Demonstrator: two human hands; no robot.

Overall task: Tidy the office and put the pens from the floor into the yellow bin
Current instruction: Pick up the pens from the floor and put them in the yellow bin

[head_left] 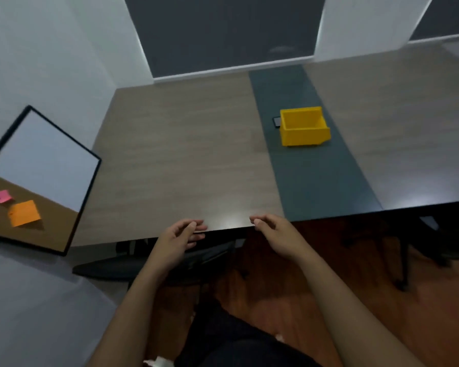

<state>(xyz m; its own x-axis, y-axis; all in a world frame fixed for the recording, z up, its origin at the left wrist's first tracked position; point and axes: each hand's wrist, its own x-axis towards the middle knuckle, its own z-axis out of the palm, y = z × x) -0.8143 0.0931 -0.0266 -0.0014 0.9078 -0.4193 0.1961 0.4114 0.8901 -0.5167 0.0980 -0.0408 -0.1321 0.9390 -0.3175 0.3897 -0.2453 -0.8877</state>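
Observation:
The yellow bin (304,127) stands upright on the dark strip that runs down the wooden desk (186,160), well beyond my reach. What lies inside it is hidden by its walls. My left hand (179,241) hovers at the desk's near edge, fingers loosely curled and apart, holding nothing. My right hand (272,233) is beside it at the same edge, also empty with fingers apart. No pens are visible on the reddish wooden floor (316,282) below.
A small dark phone-like object (276,121) lies just left of the bin. A framed board (37,181) with pink, green and orange sticky notes hangs on the left wall. Dark chair parts and desk legs (404,263) stand under the desk.

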